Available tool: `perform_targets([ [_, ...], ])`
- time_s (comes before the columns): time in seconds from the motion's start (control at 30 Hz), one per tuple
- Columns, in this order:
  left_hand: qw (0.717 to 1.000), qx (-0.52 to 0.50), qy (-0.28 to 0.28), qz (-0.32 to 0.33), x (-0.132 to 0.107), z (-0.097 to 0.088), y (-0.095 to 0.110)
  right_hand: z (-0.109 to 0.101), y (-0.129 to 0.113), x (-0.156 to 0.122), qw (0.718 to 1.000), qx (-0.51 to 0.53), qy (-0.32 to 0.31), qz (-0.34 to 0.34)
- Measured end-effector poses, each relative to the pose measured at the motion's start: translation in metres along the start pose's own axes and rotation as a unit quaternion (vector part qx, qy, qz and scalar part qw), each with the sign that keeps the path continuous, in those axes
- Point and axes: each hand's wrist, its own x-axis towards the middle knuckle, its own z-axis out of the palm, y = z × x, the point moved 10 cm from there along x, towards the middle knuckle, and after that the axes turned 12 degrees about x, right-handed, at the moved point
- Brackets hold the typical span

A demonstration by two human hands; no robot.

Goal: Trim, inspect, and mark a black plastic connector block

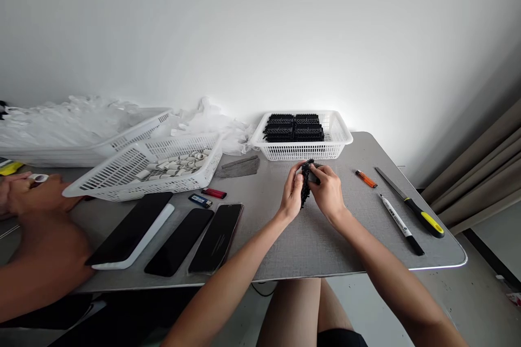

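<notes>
Grey tbl (pixel 293 257), rounded corners at R end, thin pale edge. Back row, L to R: big white basket (pixel 81 158), sheer plastic heap (pixel 207 124), smaller basket (pixel 301 150); another basket (pixel 183 181) just in front of the big one. Grey strip (pixel 240 168) mid-tbl, approx. Near edge, L: white slab (pixel 146 238) (w/ a black-screened device (pixel 132 225) on top), then 2 phones (pixel 179 241), blue lighter (pixel 200 200) & red lighter (pixel 214 193) just behind. R end: orange lighter (pixel 366 179), capped marker (pixel 401 225), file (pixel 411 205) w/ blk/yellow handle.

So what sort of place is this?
Probably a small workshop: on the table, baskets hold black parts and white tubes, and a file lies at the right.
</notes>
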Motion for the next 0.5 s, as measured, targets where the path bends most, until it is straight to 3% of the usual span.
perform_targets([
  [0.13, 0.999, 0.031, 0.003, 0.032, 0.002, -0.003, 0.0, -0.003, -0.006, 0.001, 0.999, 0.049, 0.01, -0.002],
  [0.3, 0.995, 0.038, 0.086, 0.041, 0.007, -0.023, -0.008, 0.013, -0.006, -0.006, 0.998, 0.054, -0.014, 0.006],
  [0.4, 0.987, -0.004, 0.161, 0.009, 0.011, -0.043, -0.015, 0.032, -0.005, -0.012, 0.998, 0.017, -0.065, 0.019],
  [0.5, 0.979, -0.083, 0.177, -0.053, 0.016, -0.05, -0.025, 0.046, -0.007, -0.016, 0.991, -0.034, -0.127, 0.021],
])
